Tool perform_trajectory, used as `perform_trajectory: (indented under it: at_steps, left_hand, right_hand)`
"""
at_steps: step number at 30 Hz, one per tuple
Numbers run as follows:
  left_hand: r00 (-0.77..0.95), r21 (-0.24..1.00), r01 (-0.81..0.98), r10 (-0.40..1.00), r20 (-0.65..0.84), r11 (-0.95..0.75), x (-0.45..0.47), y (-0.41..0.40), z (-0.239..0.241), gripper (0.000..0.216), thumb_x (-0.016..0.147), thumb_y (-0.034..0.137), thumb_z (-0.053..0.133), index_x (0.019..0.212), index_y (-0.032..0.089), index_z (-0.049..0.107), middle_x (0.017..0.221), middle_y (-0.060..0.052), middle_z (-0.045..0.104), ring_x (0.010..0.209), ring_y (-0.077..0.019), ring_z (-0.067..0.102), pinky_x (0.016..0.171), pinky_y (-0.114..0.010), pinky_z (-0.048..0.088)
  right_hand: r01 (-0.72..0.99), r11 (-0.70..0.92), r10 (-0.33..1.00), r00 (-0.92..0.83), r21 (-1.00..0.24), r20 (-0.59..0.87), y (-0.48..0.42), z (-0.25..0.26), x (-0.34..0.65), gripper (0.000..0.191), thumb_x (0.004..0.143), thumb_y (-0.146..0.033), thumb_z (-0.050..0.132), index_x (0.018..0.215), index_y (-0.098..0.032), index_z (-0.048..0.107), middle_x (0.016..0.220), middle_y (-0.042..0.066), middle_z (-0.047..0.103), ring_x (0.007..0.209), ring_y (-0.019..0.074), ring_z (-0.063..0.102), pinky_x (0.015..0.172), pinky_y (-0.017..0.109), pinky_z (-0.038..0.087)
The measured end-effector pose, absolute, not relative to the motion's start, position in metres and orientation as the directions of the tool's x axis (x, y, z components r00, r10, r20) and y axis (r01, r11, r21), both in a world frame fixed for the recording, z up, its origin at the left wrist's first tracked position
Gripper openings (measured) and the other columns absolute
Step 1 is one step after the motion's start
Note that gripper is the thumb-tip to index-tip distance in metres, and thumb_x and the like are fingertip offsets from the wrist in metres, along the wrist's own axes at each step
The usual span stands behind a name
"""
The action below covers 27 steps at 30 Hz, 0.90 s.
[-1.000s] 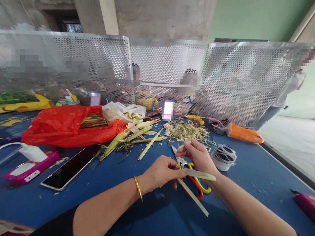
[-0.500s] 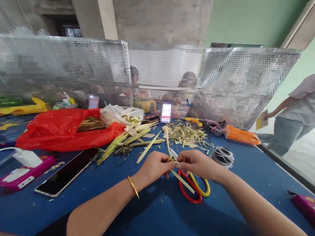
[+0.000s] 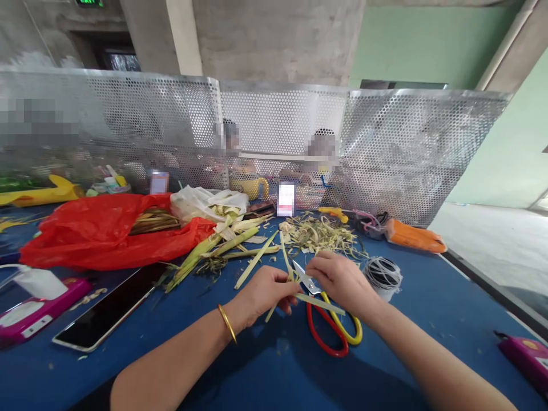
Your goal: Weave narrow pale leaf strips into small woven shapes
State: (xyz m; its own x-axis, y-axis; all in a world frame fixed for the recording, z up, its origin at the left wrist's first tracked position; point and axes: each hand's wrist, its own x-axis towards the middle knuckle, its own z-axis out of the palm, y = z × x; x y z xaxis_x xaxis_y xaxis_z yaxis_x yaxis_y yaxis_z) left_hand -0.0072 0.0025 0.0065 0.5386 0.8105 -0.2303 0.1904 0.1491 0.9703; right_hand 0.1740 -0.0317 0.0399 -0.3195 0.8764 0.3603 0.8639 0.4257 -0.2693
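Observation:
My left hand [image 3: 268, 290] is closed, pinching pale green plant strips [image 3: 324, 303] between thumb and fingers. One strip points right across the scissors' handles, another hangs down, and a longer one runs up toward the pile. My right hand [image 3: 342, 281] hovers just right of it, fingers curled together above the scissors; whatever is in them is hidden. The scissors [image 3: 311, 286], with one red and one yellow handle, lie on the table beneath, blades slightly apart and pointing away.
Plant shavings [image 3: 327, 234] and stalks [image 3: 222, 245] lie ahead. To the left are a red plastic bag [image 3: 85, 228], a dark-screened phone [image 3: 111, 308] and a purple power strip [image 3: 38, 325]. A wire coil [image 3: 383, 274] and orange packet [image 3: 415, 236] sit right. Perforated metal panels [image 3: 282, 120] stand behind.
My right hand has come off the strips and lifted up and away from my left hand, uncovering the scissors' blades. The strip's free end has swung up. The person at the right has left view.

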Motion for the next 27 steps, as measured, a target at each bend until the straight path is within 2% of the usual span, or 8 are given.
perform_trajectory:
  at_steps: [2, 4, 6, 8, 11, 14, 21, 27]
  left_hand:
    - [0.507, 0.966, 0.141, 0.822, -0.260, 0.218, -0.007, 0.003, 0.006, 0.026, 0.064, 0.038, 0.070, 0.065, 0.013, 0.063, 0.059, -0.002, 0.064, 0.047, -0.0112, 0.056, 0.053, -0.024, 0.044]
    - [0.469, 0.960, 0.085, 0.840, -0.274, 0.265, -0.006, 0.003, 0.004, 0.029, 0.061, 0.039, 0.073, 0.063, 0.013, 0.061, 0.058, 0.000, 0.061, 0.049, -0.0108, 0.055, 0.054, -0.023, 0.043]
    - [0.448, 0.952, 0.036, 0.847, -0.286, 0.302, -0.006, 0.002, 0.001, 0.031, 0.057, 0.040, 0.075, 0.057, 0.014, 0.057, 0.054, 0.002, 0.057, 0.048, -0.0092, 0.051, 0.050, -0.021, 0.038]
    - [0.447, 0.941, 0.011, 0.840, -0.308, 0.339, -0.005, 0.002, -0.002, 0.034, 0.054, 0.040, 0.076, 0.054, 0.014, 0.054, 0.052, 0.003, 0.053, 0.048, -0.0082, 0.048, 0.046, -0.020, 0.032]
    - [0.431, 0.933, 0.024, 0.839, -0.333, 0.358, -0.004, 0.002, -0.005, 0.036, 0.052, 0.041, 0.078, 0.055, 0.014, 0.054, 0.053, 0.002, 0.054, 0.050, -0.0091, 0.048, 0.046, -0.021, 0.031]
    - [0.417, 0.939, 0.031, 0.849, -0.324, 0.343, -0.005, 0.003, -0.005, 0.037, 0.052, 0.042, 0.079, 0.057, 0.013, 0.057, 0.055, 0.001, 0.056, 0.052, -0.0095, 0.049, 0.048, -0.021, 0.032]
    - [0.588, 0.905, -0.071, 0.750, -0.302, 0.420, -0.013, 0.011, 0.004, 0.035, 0.053, 0.033, 0.085, 0.075, 0.012, 0.069, 0.070, -0.002, 0.066, 0.061, -0.0092, 0.056, 0.058, -0.020, 0.042]
    - [0.502, 0.901, -0.137, 0.813, -0.295, 0.411, -0.013, 0.010, 0.010, 0.030, 0.055, 0.030, 0.085, 0.070, 0.010, 0.069, 0.074, -0.007, 0.070, 0.066, -0.0131, 0.063, 0.068, -0.025, 0.049]
  right_hand:
    - [0.855, 0.505, 0.764, -0.379, -0.119, 0.522, -0.038, 0.043, 0.169, 0.019, 0.092, -0.022, 0.047, 0.087, -0.019, 0.066, 0.091, 0.006, 0.063, 0.083, 0.0182, 0.054, 0.075, 0.031, 0.036]
    - [0.778, 0.628, 0.637, -0.533, 0.027, 0.557, -0.047, 0.043, 0.160, 0.018, 0.092, -0.019, 0.046, 0.090, -0.021, 0.064, 0.089, 0.005, 0.062, 0.082, 0.0185, 0.052, 0.077, 0.034, 0.034]
    - [0.654, 0.746, 0.559, -0.717, 0.126, 0.416, -0.055, 0.038, 0.148, 0.020, 0.093, -0.016, 0.043, 0.089, -0.021, 0.062, 0.083, 0.003, 0.061, 0.076, 0.0167, 0.050, 0.073, 0.033, 0.034]
    - [0.610, 0.750, 0.540, -0.787, 0.255, 0.298, -0.059, 0.027, 0.137, 0.016, 0.094, -0.018, 0.044, 0.090, -0.017, 0.060, 0.081, 0.004, 0.060, 0.078, 0.0184, 0.050, 0.076, 0.034, 0.034]
    - [0.579, 0.705, 0.518, -0.815, 0.410, 0.260, -0.058, 0.010, 0.128, 0.013, 0.092, -0.014, 0.046, 0.087, -0.015, 0.059, 0.079, 0.005, 0.059, 0.075, 0.0204, 0.049, 0.075, 0.036, 0.033]
    - [0.623, 0.675, 0.544, -0.782, 0.395, 0.305, -0.054, 0.002, 0.129, 0.015, 0.092, -0.014, 0.043, 0.085, -0.015, 0.056, 0.079, 0.005, 0.058, 0.074, 0.0204, 0.048, 0.073, 0.035, 0.032]
    - [0.700, 0.644, 0.545, -0.704, 0.310, 0.456, -0.052, 0.003, 0.136, 0.021, 0.094, -0.013, 0.040, 0.078, -0.016, 0.053, 0.075, 0.003, 0.057, 0.069, 0.0175, 0.048, 0.070, 0.033, 0.032]
    - [0.554, 0.739, 0.347, -0.801, 0.384, 0.487, -0.058, 0.005, 0.133, 0.030, 0.095, -0.012, 0.035, 0.076, -0.015, 0.058, 0.068, 0.003, 0.056, 0.065, 0.0170, 0.049, 0.078, 0.035, 0.037]
